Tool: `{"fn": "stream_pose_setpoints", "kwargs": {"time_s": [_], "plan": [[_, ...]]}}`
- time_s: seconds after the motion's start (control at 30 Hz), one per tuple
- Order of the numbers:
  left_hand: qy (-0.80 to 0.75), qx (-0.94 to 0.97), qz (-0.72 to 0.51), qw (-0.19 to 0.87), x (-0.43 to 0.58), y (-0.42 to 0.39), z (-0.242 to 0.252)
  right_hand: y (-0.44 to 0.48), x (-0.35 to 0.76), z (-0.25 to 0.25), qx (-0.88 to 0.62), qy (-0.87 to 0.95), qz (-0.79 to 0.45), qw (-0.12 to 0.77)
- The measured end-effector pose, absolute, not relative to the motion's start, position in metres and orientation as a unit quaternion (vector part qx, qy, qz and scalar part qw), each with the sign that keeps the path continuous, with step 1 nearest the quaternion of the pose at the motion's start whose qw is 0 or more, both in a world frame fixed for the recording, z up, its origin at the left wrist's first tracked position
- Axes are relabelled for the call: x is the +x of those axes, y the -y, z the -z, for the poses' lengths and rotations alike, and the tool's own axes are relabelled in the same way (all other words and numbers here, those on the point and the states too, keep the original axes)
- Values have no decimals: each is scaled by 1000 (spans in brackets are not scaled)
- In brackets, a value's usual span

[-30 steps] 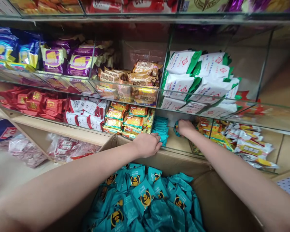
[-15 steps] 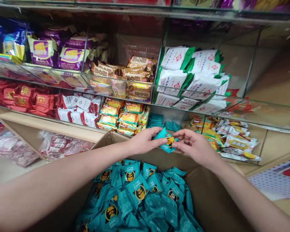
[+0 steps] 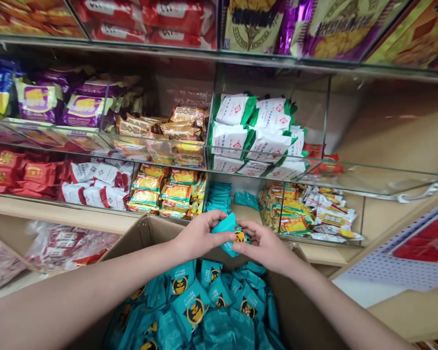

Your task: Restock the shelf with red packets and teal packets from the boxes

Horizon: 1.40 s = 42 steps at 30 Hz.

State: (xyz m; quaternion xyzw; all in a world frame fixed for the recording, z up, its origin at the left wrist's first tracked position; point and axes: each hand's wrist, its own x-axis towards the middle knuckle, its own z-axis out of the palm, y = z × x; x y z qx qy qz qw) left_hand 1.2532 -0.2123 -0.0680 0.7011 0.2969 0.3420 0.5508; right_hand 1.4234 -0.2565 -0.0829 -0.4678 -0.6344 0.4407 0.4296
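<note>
Between my two hands is a teal snack packet [image 3: 224, 224] with a yellow and black emblem, held above the box. My left hand [image 3: 204, 236] pinches its left side with the thumb across the front. On the packet's right side, the fingers and thumb of my right hand [image 3: 261, 245] are closed. Below sits an open cardboard box [image 3: 156, 226] with many like teal packets [image 3: 195, 306] in a loose heap. Just beyond my hands, a shelf compartment holds a stack of teal packets [image 3: 219, 197] at its left and a few more lying at its right.
Glass-fronted shelves carry white and green packets [image 3: 255, 141], brown wrapped snacks [image 3: 186, 121], orange packets [image 3: 177, 189] and red packets [image 3: 38, 175]. Glass dividers [image 3: 328, 116] and a wooden ledge [image 3: 58, 214] edge the compartments. Clear bags of snacks [image 3: 69, 243] lie lower left.
The camera view has tilted up and shifted right, bringing more of the upper shelf into sight. Both hands still hold the teal packet, which is turned a little between them.
</note>
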Motion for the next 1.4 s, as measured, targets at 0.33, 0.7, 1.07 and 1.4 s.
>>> {"fn": "stream_pose_setpoints", "kwargs": {"time_s": [0.33,0.7,1.07,1.4], "plan": [[-345,586,-254,688,1260,231,65,257,1416,83,-444,554,-501,495],[-317,688,-268,596,1257,216,61,253,1421,81,-453,521,-478,543],[-359,662,-324,573,1250,204,49,250,1429,84,-436,435,-546,568],[-296,663,-332,602,1246,198,46,254,1427,82,-396,422,-585,568]]}}
